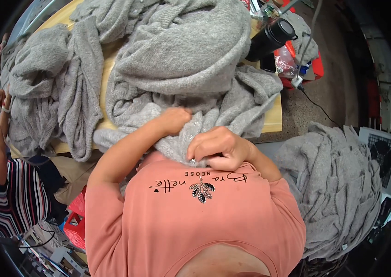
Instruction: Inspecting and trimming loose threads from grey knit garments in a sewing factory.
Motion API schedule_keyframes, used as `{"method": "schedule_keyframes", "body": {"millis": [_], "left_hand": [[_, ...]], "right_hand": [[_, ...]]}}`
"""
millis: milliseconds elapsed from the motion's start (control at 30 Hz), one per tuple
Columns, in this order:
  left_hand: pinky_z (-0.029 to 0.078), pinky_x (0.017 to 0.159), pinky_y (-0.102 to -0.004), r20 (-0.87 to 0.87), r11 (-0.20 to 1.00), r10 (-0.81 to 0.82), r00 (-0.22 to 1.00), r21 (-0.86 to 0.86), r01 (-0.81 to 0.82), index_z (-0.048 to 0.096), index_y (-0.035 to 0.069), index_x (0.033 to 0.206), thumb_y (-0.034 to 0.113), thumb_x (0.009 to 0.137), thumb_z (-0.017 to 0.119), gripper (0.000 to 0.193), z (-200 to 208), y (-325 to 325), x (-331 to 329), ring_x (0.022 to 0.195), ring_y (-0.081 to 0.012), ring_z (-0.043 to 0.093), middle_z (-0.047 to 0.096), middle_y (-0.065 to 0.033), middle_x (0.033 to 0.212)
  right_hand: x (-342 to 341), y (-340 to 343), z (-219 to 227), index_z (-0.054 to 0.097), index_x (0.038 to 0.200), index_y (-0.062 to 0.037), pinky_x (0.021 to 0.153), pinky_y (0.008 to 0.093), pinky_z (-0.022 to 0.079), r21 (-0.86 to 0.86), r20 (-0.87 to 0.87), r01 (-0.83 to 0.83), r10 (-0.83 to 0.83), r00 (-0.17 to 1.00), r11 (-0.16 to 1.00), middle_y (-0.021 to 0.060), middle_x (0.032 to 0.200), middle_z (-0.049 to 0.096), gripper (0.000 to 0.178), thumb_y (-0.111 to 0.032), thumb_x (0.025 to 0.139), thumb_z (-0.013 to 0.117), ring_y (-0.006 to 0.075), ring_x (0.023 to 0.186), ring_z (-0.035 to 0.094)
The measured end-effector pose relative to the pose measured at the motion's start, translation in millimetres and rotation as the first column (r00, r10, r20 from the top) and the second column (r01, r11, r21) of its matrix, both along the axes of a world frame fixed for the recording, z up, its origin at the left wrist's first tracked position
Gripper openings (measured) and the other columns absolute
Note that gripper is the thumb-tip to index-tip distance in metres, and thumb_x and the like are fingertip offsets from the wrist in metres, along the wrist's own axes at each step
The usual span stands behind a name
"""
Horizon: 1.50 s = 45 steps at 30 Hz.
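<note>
Grey knit garment (179, 144) clutched in left hand (176, 121), pinched by right hand (216, 147) along surface's (273, 119) near edge; black bottle (271, 39) toward right edge.

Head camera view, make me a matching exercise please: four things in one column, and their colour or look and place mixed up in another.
Column one
1. Bottle
2. Knit between the left hand and the right hand
3. Co-worker's top
4. T-shirt of the person wearing the camera

Column two
A. Striped, at the far left
B. Pink, at the lower middle
C. Black, at the upper right
D. Grey, near the middle

Right pairs: 1-C, 2-D, 3-A, 4-B.
</note>
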<state>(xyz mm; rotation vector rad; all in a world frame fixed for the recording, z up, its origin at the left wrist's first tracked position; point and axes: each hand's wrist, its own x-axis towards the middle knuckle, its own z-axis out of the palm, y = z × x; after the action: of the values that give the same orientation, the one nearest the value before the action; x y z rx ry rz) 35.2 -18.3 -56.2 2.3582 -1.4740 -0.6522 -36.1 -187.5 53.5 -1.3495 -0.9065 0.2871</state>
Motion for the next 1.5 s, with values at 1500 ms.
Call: {"method": "schedule_keyframes", "body": {"millis": [1500], "left_hand": [[0.042,0.084,-0.0370,-0.045,0.201,0.957,0.286,-0.607,-0.769,0.051,-0.003,0.102,-0.005,0.066,0.056,0.036,33,135,-38,0.097,-0.0316,0.053,0.054,-0.0193,0.106]], "right_hand": [[41,-31,-72,0.058,0.095,0.0049,0.068,0.0262,0.045,-0.298,-0.171,0.729,-0.786,0.594,0.616,0.0050,0.087,0.062,0.022,-0.005,0.075,0.058,0.0106,0.076,0.056]]}}
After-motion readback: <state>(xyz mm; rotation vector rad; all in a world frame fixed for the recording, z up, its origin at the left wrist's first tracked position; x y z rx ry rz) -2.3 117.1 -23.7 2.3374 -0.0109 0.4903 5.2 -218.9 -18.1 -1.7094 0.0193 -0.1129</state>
